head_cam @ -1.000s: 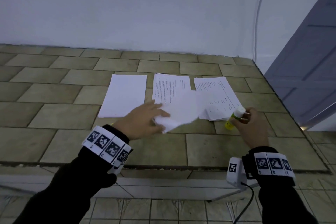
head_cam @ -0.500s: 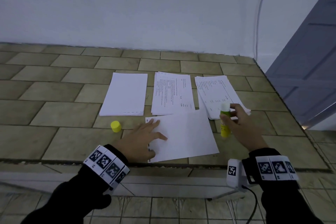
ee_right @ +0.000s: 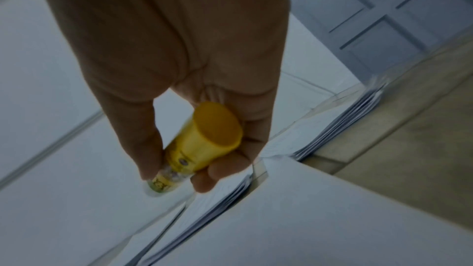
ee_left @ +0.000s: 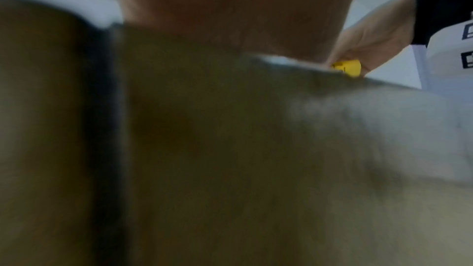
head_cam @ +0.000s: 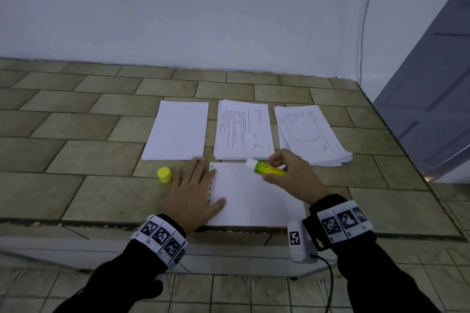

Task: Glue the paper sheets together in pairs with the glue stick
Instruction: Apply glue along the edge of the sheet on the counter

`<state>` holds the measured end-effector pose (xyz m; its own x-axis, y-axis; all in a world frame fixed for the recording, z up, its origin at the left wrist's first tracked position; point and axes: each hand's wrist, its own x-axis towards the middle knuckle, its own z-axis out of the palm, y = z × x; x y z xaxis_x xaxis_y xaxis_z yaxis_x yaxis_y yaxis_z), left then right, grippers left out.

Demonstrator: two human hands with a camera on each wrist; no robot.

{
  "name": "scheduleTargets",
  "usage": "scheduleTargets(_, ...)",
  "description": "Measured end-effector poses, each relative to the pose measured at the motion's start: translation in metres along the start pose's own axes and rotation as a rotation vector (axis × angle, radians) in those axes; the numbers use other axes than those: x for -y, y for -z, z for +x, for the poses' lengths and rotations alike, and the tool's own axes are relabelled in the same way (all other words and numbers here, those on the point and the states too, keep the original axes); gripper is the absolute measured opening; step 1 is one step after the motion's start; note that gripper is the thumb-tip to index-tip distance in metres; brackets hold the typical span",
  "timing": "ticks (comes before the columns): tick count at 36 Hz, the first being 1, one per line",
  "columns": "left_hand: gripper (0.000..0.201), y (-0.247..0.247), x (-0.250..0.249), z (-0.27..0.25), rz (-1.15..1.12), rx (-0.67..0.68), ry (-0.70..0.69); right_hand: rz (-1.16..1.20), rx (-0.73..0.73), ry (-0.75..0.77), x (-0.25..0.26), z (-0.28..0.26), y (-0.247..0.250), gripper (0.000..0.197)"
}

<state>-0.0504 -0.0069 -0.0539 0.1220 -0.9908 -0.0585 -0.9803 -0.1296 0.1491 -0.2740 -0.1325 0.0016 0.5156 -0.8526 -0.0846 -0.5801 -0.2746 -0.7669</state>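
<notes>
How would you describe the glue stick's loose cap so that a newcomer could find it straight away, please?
Start at the tiled table and find the three paper stacks lined up across its middle. Just in front of the leftmost stack, beside the left hand, stands the cap. It is a small, plain yellow cylinder, the only loose thing there that is not white paper.

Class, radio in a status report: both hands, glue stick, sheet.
Left hand flat, pinning sheet. Right hand grips uncapped glue stick, tip at sheet's far edge. Cap left of the hand, nothing blocking.
</notes>
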Motion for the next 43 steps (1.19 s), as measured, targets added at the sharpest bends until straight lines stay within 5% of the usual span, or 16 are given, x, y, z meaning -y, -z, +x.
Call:
scheduleTargets(5,0.092,-0.009,0.008,0.002,-0.021,-0.014,-0.018,-0.039,-0.053,0.083,0.018,0.01,-0.012,0.021)
scheduleTargets(12,0.093,-0.014,0.009,0.001,-0.028,-0.02,0.0,-0.138,-0.048,0.115,0.05,0.032,-0.034,0.039)
scheduleTargets(22,0.094,-0.018,0.01,0.003,-0.038,-0.033,-0.006,-0.305,0.046,0.215,0.074,0.054,-0.063,0.038)
scheduleTargets(31,0.108,-0.018,0.011,0.004,-0.012,-0.018,-0.014,-0.202,0.081,0.187,0.069,0.061,-0.07,0.025)
scheduleTargets(43,0.093,-0.021,0.012,0.003,-0.005,-0.028,-0.006,-0.217,-0.007,0.114,0.035,0.041,-0.029,0.021)
